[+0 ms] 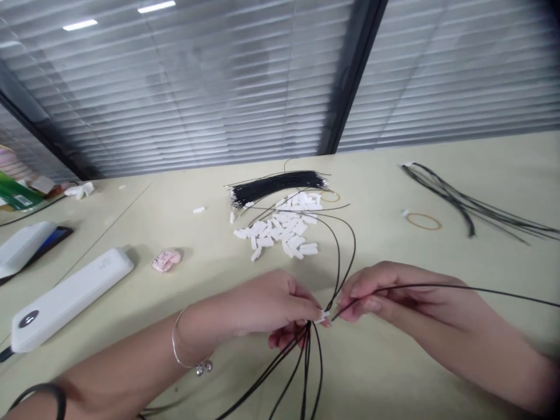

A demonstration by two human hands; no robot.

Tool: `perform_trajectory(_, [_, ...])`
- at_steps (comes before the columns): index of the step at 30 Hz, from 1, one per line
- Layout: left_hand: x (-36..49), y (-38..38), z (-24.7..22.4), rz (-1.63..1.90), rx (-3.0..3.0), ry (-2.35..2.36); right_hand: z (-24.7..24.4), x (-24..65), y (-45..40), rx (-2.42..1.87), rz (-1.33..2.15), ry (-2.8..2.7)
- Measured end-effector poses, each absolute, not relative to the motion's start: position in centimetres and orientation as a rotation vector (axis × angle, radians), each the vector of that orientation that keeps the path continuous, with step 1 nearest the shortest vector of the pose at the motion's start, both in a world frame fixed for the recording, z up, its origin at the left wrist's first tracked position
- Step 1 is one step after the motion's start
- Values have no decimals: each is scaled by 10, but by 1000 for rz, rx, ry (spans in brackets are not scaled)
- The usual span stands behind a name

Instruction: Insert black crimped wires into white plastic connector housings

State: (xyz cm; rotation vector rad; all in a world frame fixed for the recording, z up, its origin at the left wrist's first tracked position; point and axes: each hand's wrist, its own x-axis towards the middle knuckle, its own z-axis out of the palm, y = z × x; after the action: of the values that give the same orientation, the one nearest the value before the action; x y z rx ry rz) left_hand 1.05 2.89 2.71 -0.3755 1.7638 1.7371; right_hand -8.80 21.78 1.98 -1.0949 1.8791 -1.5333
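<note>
Between the thumb and fingers of my left hand [280,309] is a small white plastic connector [322,316]. Several thin black wires run out of it, some hanging down toward me and a couple looping up and away. My right hand [385,297] pinches a single black wire [464,286] close to its end, just right of the connector. That wire trails off to the right edge. Whether its tip touches the connector I cannot tell. Beyond my hands lies a loose pile of white connectors [284,227], with a bundle of black wires [277,185] behind it.
At the right lies a wired harness [455,198] of black wires beside a yellow rubber band [423,221]. A pink item [167,260], a white power bank [72,300] and another white device [26,248] are on the left. Window blinds [196,87] rise behind the table.
</note>
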Motion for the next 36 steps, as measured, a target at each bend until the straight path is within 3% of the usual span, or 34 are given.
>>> perform_trajectory(14, [12,24,21,1726,-223,1853,14,-84,216,-1360,-1321,2405])
perform_trajectory(36, [10,23,21,1750,-168,1759,1,-88,224,-1731,-1281,2543])
